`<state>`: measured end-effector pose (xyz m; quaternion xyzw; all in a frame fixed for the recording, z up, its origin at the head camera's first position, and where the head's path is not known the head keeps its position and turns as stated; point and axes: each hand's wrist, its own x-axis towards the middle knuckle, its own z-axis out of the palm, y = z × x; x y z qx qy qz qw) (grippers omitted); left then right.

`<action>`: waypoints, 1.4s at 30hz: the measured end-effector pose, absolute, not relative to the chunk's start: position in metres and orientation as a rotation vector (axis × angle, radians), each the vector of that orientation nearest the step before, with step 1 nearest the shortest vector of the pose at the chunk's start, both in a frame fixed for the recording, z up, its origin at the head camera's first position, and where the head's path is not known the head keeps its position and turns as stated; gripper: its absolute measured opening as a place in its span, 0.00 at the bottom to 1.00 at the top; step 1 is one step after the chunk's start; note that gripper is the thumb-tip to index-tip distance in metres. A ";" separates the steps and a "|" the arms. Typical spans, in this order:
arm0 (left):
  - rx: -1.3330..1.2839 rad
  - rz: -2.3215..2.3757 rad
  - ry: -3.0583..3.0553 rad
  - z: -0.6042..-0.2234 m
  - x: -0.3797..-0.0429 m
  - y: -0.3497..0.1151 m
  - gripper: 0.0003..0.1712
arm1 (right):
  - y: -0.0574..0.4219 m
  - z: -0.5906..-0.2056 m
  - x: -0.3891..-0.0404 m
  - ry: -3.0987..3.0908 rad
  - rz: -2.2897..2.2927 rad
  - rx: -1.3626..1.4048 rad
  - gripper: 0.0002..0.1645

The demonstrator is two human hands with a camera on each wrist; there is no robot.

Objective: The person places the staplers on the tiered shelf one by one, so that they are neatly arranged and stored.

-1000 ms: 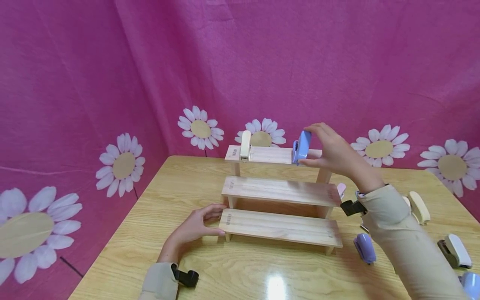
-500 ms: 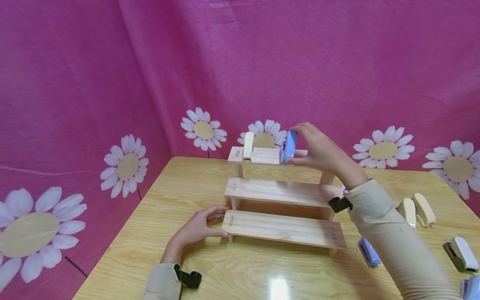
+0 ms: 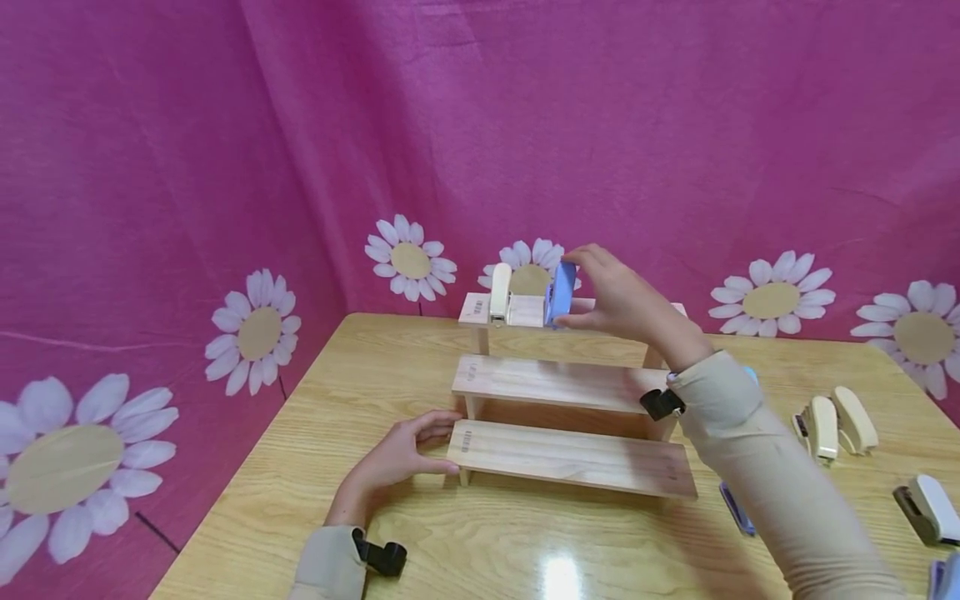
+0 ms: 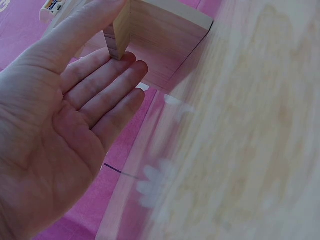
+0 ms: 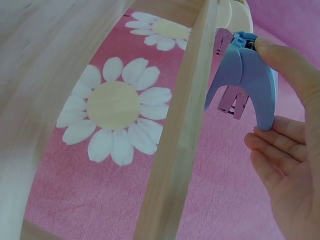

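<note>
A three-step wooden shelf (image 3: 558, 383) stands on the table. My right hand (image 3: 622, 300) pinches a blue stapler (image 3: 562, 293) between thumb and fingers, at the top step. In the right wrist view, the thumb lies at one end of the blue stapler (image 5: 250, 67) and the fingertips at its other end. A cream stapler (image 3: 499, 292) stands upright on the top step, a short way to the left. My left hand (image 3: 401, 454) rests at the left end of the bottom step. In the left wrist view, its fingers (image 4: 107, 95) lie nearly straight beside the wooden leg.
On the table to the right lie two cream staplers (image 3: 823, 429) side by side, a white stapler (image 3: 933, 508), and a blue one (image 3: 948, 575) at the frame edge. My right sleeve partly hides another stapler (image 3: 735, 508). A pink flowered cloth (image 3: 637, 150) hangs behind.
My right hand has moved left along the top step with the blue stapler, nearer the cream stapler. The left hand has kept its place at the shelf's end.
</note>
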<state>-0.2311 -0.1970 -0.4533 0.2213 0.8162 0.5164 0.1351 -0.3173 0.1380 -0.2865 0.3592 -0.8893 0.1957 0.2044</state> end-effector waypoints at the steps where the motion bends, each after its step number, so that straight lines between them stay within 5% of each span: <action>1: 0.645 1.498 2.363 -0.453 -0.231 -0.197 0.42 | 0.137 -0.287 -0.318 -2.484 0.546 1.003 0.47; 42: 0.644 1.491 2.368 -0.453 -0.233 -0.197 0.43 | 0.125 -0.295 -0.327 -2.532 0.622 1.003 0.47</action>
